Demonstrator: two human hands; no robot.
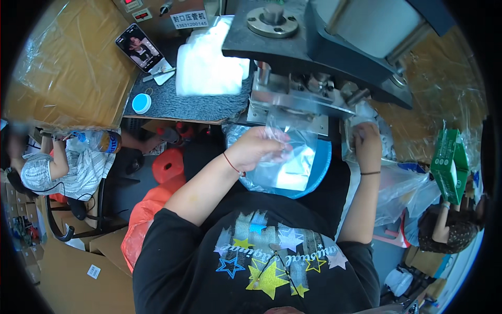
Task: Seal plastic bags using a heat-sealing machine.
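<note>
My left hand (261, 148) is closed, pinching a clear plastic bag (295, 175) that hangs over my lap below the press. Under the bag sits a blue round basin (323, 167). My right hand (367, 140) is down in a clear plastic container (387, 138) at the press's right side. Its fingers are curled, and their tips are hidden among whitish pieces too small to make out. Just beyond the left hand stands the metal press (293, 104), with a flat plate and steel parts at its front.
A white padded bundle (209, 63), a phone (140, 48) and a blue-lidded round tub (141, 103) lie on the dark work surface at left. Cardboard boxes (73, 68) flank it. A green box (449, 165) is at far right. Other people sit at both sides.
</note>
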